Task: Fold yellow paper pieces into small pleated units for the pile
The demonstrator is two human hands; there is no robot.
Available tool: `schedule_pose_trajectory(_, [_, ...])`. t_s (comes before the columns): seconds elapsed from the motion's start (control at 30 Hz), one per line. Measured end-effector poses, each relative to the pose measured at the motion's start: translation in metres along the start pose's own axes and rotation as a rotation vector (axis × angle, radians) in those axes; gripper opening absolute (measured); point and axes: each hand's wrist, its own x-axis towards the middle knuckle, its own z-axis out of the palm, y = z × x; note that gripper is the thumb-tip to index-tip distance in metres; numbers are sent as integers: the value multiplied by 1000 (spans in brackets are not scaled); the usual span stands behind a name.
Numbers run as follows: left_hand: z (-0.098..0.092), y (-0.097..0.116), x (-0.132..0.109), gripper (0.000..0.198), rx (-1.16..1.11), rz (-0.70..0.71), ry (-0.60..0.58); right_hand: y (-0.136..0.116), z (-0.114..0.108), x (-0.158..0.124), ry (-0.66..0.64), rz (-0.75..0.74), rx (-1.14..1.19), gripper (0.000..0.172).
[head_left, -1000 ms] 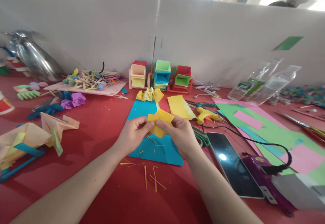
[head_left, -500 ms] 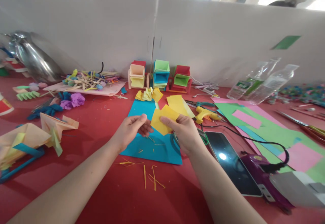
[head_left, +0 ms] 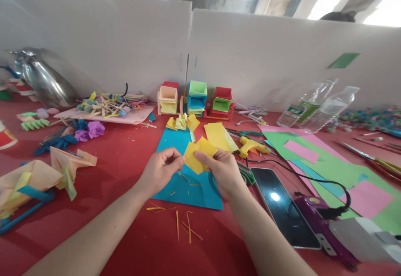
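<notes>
My right hand [head_left: 227,171] pinches two overlapping pieces of yellow paper [head_left: 196,163], its thumb pressed on top of them. The thumb and curled index finger of my left hand [head_left: 164,169] close at the left corner of that paper. Beneath both hands lies a blue sheet [head_left: 200,192] with thin yellow offcuts scattered on it. More yellow strips [head_left: 189,228] lie on the red table in front. Folded yellow paper pieces [head_left: 181,122] sit at the sheet's far end, and flat yellow sheets [head_left: 219,136] rest behind my right hand.
Three small paper-box stands [head_left: 197,94] line the white partition. To the right are a yellow glue gun [head_left: 250,145], a phone [head_left: 285,205], a purple device [head_left: 322,217], coloured paper [head_left: 332,163], scissors [head_left: 369,155] and plastic bottles [head_left: 328,109]. A steel jug [head_left: 46,79] and sticks [head_left: 109,105] stand left.
My left hand's fingers have curled and its thumb has come to the yellow paper's left corner. My right hand keeps its hold. The camera view has tilted up slightly.
</notes>
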Motion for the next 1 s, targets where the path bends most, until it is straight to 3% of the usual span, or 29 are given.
schedule_pose_trajectory(0.2, [-3, 4, 0, 28, 144, 38, -19, 2, -3, 2, 12, 19, -14, 23])
schedule_pose_trajectory(0.33, [-5, 1, 1, 29, 55, 15, -37, 2, -4, 2, 3, 48, -6, 22])
schedule_pose_trajectory(0.43, [-3, -2, 2, 26, -114, -5, -158, 4, -3, 1, -30, 79, -49, 24])
schedule_pose_trajectory(0.53, [-1, -3, 2, 30, -151, -112, -236, 6, -1, 1, -76, 72, -103, 25])
schedule_pose_trajectory(0.67, [0, -4, 2, 28, -153, -168, -191, 7, -1, 0, -88, 42, -138, 25])
schedule_pose_trajectory(0.9, [4, -3, 1, 33, -199, -145, -209, 6, -3, 0, -99, 26, -197, 25])
schedule_pose_trajectory(1.0, [4, -2, 0, 33, -120, -121, -184, 5, -3, 0, -98, -11, -214, 27])
